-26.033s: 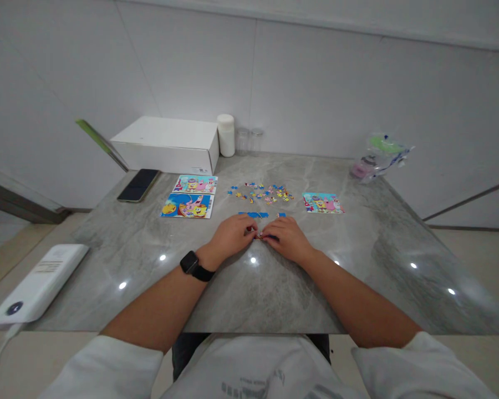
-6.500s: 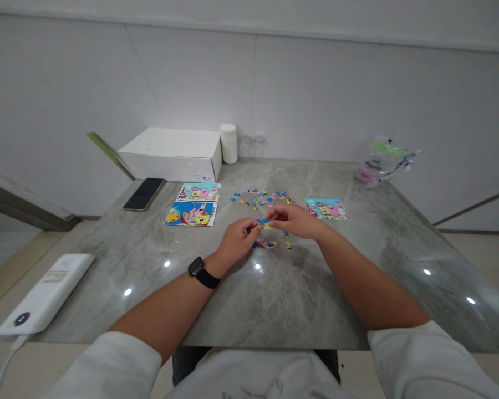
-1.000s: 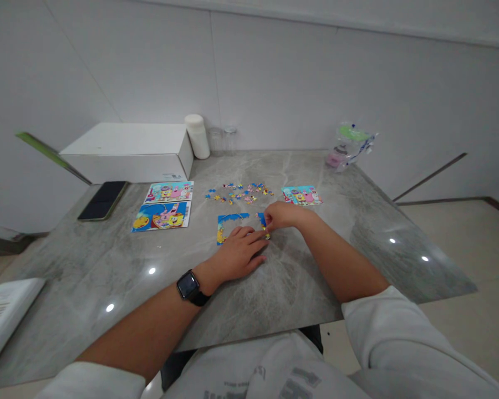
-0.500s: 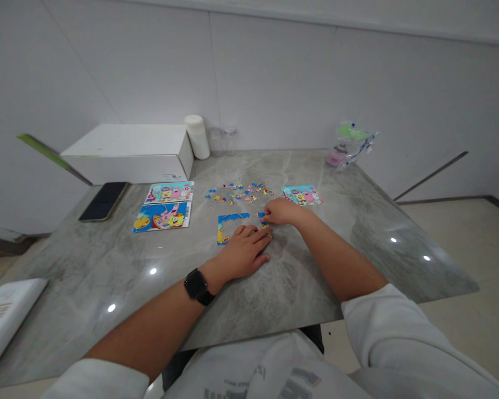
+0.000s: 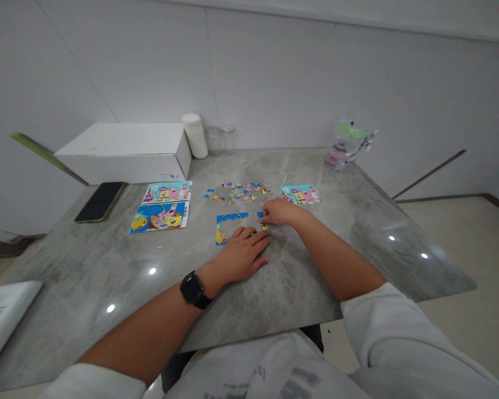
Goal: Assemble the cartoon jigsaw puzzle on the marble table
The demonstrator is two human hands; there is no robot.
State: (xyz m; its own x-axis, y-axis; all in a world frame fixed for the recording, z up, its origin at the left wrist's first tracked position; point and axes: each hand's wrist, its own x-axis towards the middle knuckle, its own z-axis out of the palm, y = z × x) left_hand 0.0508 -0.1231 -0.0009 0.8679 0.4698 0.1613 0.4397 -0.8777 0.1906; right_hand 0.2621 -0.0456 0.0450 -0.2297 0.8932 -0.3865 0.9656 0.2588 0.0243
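Observation:
A partly joined jigsaw puzzle (image 5: pixel 221 233) with blue and yellow edge pieces lies on the grey table. My left hand (image 5: pixel 244 252) rests over its lower edge with fingers spread, covering part of the frame. At the puzzle's upper right corner, the fingers of my right hand (image 5: pixel 276 211) are pinched down on a small jigsaw piece (image 5: pixel 259 215), mostly hidden by the fingertips. Loose jigsaw pieces (image 5: pixel 248 194) are scattered just behind the puzzle. To their right lies a cartoon picture card (image 5: pixel 301 194).
Two cartoon picture cards (image 5: pixel 160 216) lie on the left, beside a dark phone (image 5: pixel 100 202). Along the wall stand a white box (image 5: pixel 122 166), a white bottle (image 5: pixel 195 137) and clear glasses (image 5: pixel 228 139). A clear plastic bag (image 5: pixel 345 147) sits at the back right.
Both hands stay in nearly the same place at the puzzle. The view has shifted slightly, moving the whole scene a little to the left.

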